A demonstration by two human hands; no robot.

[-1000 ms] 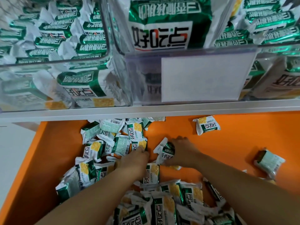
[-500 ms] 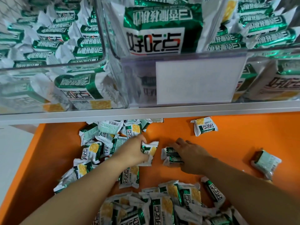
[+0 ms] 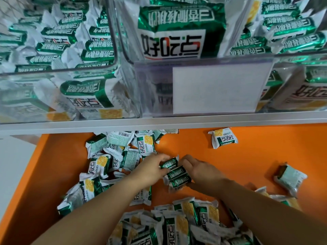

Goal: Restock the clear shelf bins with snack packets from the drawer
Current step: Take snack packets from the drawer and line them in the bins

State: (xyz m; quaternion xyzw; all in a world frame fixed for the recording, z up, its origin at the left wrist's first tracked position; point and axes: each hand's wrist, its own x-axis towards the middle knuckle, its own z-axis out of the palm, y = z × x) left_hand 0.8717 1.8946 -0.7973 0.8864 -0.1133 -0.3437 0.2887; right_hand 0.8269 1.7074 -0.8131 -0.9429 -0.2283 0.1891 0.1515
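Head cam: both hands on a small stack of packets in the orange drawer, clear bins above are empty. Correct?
One thing is off: the clear bins are not empty. The head view shows them full of green-and-white packets. The rest stands: the left hand and right hand hold a small stack of packets between them in the orange drawer.

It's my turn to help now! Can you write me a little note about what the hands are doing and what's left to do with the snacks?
Hands: the left hand and right hand hold a stack of three packets on edge between them, in the orange drawer.
Done: the clear bins on the shelf above already hold many packets.
Left: lift this stack into a bin, then gather the loose packets lying around the drawer.
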